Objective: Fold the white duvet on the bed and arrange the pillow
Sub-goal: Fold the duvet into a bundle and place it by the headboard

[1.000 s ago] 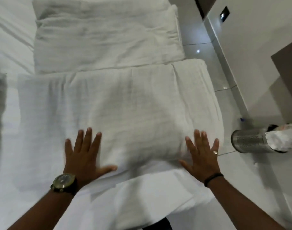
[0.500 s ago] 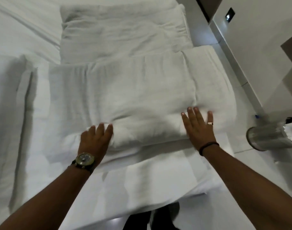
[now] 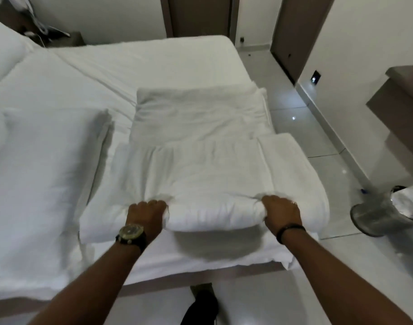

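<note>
The white duvet (image 3: 200, 170) lies folded in a thick stack at the near right corner of the bed (image 3: 154, 64). Its near fold is bunched and slightly lifted off the layer below. My left hand (image 3: 146, 213), with a watch on the wrist, grips that near edge on the left. My right hand (image 3: 281, 213), with a dark band on the wrist, grips the same edge on the right. A white pillow (image 3: 43, 160) lies flat to the left of the duvet, and another pillow (image 3: 4, 48) shows at the far left.
A metal waste bin (image 3: 378, 215) with a white liner stands on the tiled floor right of the bed. A dark counter (image 3: 397, 95) juts from the right wall. Brown doors stand beyond the bed. A dark shoe (image 3: 200, 308) shows below the bed's near edge.
Both hands lay flat on the duvet before; now their fingers have closed around its near fold and raised it a little. The view has tilted up and shows more of the room.
</note>
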The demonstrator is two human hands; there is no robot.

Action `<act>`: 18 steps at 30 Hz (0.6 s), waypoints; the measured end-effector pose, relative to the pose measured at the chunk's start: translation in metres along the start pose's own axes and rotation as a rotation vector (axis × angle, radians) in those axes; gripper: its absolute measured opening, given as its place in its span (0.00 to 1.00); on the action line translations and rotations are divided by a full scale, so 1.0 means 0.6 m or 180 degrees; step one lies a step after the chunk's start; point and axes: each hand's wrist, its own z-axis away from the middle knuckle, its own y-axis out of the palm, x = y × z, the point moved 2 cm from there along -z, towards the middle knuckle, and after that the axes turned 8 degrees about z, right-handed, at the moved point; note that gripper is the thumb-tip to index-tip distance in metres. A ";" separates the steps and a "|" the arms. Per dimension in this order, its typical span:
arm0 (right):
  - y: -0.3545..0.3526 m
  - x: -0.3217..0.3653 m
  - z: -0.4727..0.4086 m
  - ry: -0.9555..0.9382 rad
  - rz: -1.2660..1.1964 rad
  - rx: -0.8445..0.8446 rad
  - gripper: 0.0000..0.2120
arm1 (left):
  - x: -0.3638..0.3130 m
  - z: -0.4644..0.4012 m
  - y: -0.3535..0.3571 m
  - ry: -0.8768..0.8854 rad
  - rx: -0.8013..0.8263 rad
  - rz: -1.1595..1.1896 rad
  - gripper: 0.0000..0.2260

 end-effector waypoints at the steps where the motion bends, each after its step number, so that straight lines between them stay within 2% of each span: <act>1: -0.010 -0.004 0.050 0.0005 0.0004 0.0152 0.18 | -0.010 0.050 -0.008 -0.0059 0.0119 0.0040 0.10; 5: -0.059 -0.038 0.183 -0.0075 -0.0302 0.0294 0.24 | -0.023 0.191 -0.038 -0.0224 0.0165 0.0446 0.12; 9: -0.118 -0.075 0.258 -0.0174 -0.0128 0.0190 0.16 | -0.039 0.284 -0.086 -0.0220 -0.0140 0.0668 0.12; 13: -0.182 -0.087 0.230 -0.0313 0.0085 0.0214 0.14 | -0.044 0.276 -0.145 -0.0185 -0.0547 0.0657 0.09; 18: -0.249 -0.065 0.118 -0.0095 0.0118 0.0008 0.12 | -0.036 0.181 -0.222 -0.0352 -0.0850 0.0232 0.13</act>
